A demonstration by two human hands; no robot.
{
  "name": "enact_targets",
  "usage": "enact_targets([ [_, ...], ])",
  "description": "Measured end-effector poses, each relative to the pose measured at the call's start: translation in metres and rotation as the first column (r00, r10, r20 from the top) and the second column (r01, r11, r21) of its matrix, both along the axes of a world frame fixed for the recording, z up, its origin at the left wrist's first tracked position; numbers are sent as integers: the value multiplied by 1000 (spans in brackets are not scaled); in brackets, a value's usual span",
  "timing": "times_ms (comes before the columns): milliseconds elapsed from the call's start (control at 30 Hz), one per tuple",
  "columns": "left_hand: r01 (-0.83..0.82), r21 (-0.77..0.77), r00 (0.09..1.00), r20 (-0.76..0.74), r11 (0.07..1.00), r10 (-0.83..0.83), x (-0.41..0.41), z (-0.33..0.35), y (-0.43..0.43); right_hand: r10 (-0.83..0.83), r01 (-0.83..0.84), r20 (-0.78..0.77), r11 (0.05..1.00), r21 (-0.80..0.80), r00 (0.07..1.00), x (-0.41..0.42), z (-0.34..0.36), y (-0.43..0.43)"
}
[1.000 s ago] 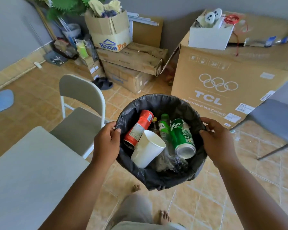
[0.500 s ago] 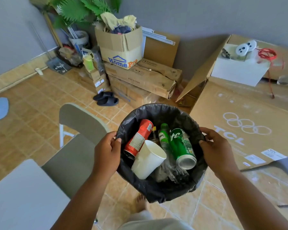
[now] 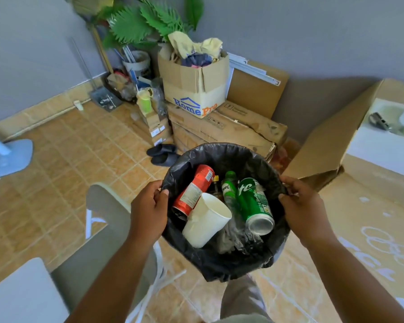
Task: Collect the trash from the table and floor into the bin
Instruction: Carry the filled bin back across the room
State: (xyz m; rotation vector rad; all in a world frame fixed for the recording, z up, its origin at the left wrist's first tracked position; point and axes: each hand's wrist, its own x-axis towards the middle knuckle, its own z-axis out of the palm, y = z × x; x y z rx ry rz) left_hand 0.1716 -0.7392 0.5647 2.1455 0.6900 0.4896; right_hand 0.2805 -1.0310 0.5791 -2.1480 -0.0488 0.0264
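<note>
While left hand (image 3: 147,206) and right hand (image 3: 301,206) grip opposite sides of the bin (image 3: 219,149) rim, it looks lifted off the floor (image 3: 68,159). Cans (image 3: 254,206), cup (image 3: 207,220), bottle (image 3: 229,190) inside. No loose trash seen on floor or tabletop (image 3: 21,292); likely nearly done.

Looks like a home, likely a spare room used for storage: tan tiled floor (image 3: 56,183), grey walls, stacked cardboard boxes (image 3: 219,131) with a cloth-stuffed HomePro box (image 3: 194,89) on top. Dark slippers (image 3: 163,155) lie beside the stack, and a chair (image 3: 107,241) stands at a white counter (image 3: 21,294). A leafy plant (image 3: 145,24) fills the corner, with what is probably a fan base (image 3: 7,159) at the left edge.
</note>
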Motion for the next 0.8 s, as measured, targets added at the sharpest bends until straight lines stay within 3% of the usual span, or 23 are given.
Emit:
enact_targets([
  [400,-244,-19,970,2,970,244,149,2,31,299,-300,-20,953,-36,954,227,7,67],
  [600,-365,-29,931,18,931,365,186,9,70,419,-418,-38,908,23,907,294,18,134],
  [800,-441,-41,895,45,896,443,221,9,138,494,-495,-19,868,-36,869,344,24,223],
])
